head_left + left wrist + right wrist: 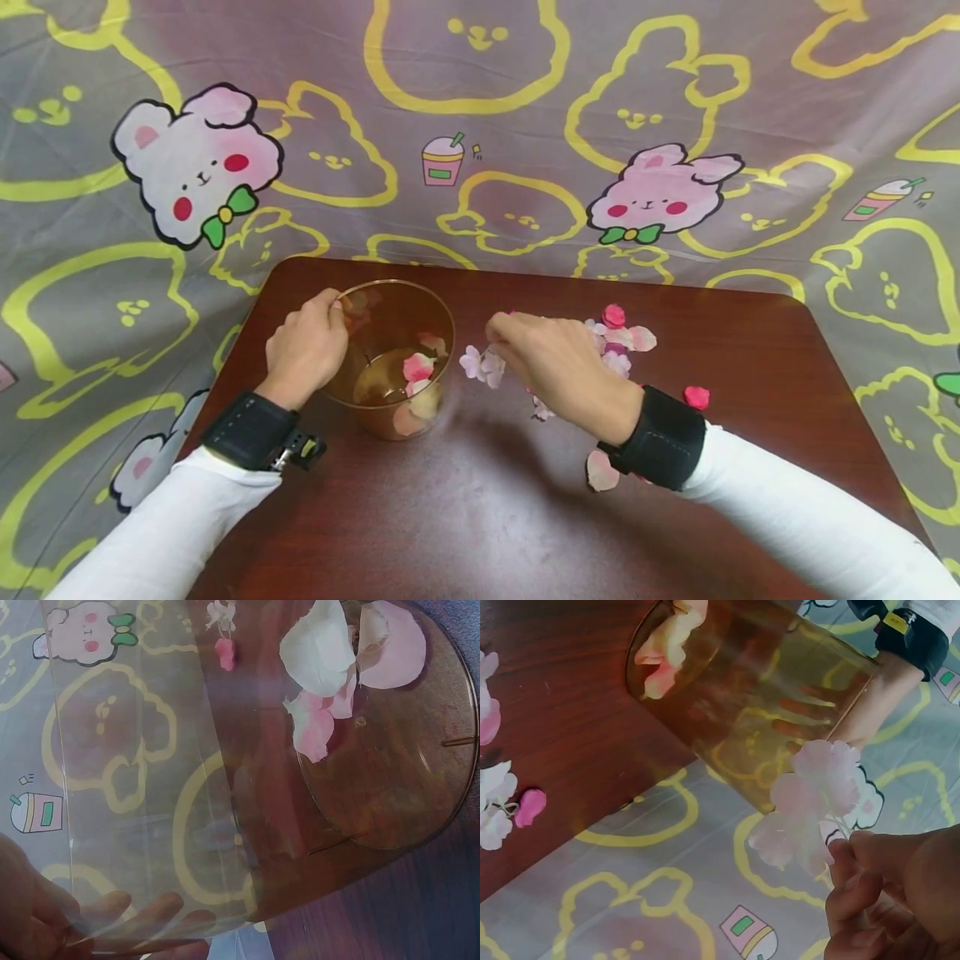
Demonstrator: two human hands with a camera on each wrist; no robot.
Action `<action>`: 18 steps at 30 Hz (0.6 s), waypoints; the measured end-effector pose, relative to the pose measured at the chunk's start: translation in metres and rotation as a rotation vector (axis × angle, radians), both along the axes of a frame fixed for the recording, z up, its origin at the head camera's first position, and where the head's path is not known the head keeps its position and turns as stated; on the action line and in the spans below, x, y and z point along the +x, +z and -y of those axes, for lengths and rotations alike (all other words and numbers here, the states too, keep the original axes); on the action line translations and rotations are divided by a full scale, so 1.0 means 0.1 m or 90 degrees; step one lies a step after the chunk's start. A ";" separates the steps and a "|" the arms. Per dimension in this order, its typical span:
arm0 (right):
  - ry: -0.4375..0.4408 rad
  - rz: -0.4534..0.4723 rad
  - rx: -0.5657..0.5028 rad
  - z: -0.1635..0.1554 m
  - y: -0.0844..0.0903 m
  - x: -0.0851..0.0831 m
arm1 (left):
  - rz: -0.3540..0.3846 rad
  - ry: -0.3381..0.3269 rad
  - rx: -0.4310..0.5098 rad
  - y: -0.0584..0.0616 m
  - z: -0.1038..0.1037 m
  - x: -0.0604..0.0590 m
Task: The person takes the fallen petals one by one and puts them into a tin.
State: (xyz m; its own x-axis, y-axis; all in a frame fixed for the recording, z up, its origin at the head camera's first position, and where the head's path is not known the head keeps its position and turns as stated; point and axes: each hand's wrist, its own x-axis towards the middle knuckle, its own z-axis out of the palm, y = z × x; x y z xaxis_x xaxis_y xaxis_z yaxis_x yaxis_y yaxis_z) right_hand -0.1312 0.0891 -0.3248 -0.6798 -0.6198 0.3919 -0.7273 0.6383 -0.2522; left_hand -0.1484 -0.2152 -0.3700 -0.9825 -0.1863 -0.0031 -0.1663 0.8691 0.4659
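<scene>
Left hand [303,350] grips the clear cup [393,358] at its rim — rigid, light, tippable. Right hand [558,367] pinches a pale flower [480,365] by its stem — soft, weightless, easily crushed.

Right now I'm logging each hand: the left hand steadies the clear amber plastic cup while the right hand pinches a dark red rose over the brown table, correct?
Not quite. The right hand pinches a pale pink fabric blossom, not a dark red rose; the right wrist view shows it. The left hand does steady the clear amber plastic cup on the brown table.
</scene>
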 end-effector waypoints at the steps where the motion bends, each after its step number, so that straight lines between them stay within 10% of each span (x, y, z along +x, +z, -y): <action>1: 0.002 -0.002 -0.003 0.02 0.01 0.00 | 0.001 0.001 -0.001 0.00 0.00 0.00; 18: 0.007 -0.068 -0.060 0.30 0.13 -0.11 | 0.002 0.002 -0.004 -0.01 0.00 0.00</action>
